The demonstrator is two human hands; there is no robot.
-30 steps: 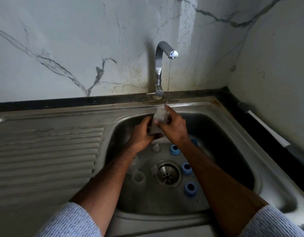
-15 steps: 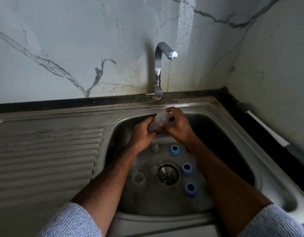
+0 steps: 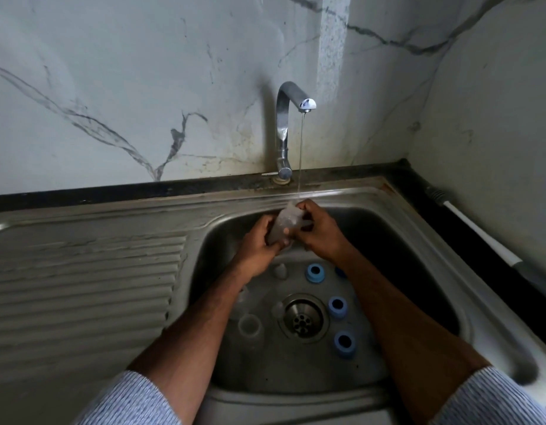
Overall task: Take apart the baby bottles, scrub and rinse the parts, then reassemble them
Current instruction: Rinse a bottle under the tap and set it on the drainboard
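Head view. Since one second ago: clear bottle (image 3: 285,223) tipped from near upright to slanted, top end now leaning up and right under the water stream (image 3: 300,154); right hand (image 3: 319,231) curled over that top end where before one finger pointed upward. Sink contents unmoved.

Left hand (image 3: 259,243): grip clenched round the lower end of the clear bottle, fingers wrapped from the left.
Right hand: grip clenched round the upper end of the same bottle, fingertips at its rim, just where the stream lands.
Clear bottle: held between both hands above the back of the sink basin (image 3: 419,240), clear of the basin floor.
Tap (image 3: 288,124): chrome, curved spout, running in a thin stream.
Blue rings, three in plain sight on the basin floor: one (image 3: 314,273) behind the drain (image 3: 303,317), one (image 3: 337,307) just right of the drain, one (image 3: 345,343) nearer the front. Fourth blue piece (image 3: 340,271) mostly hidden by the right forearm; kind not discernible.
Clear parts on the basin floor: small teat-like piece (image 3: 280,270) behind the drain; open-mouthed clear piece (image 3: 249,325) left of the drain; another clear piece (image 3: 242,294) partly hidden beside the left forearm.
Ribbed drainboard (image 3: 81,286): left of the basin.
Counter edge (image 3: 112,193): dark strip along the marble wall (image 3: 127,87).
White-handled tool (image 3: 480,237): lying along the right wall, head out of sight.
Sleeves (image 3: 127,400): pale striped, pushed back on both forearms.
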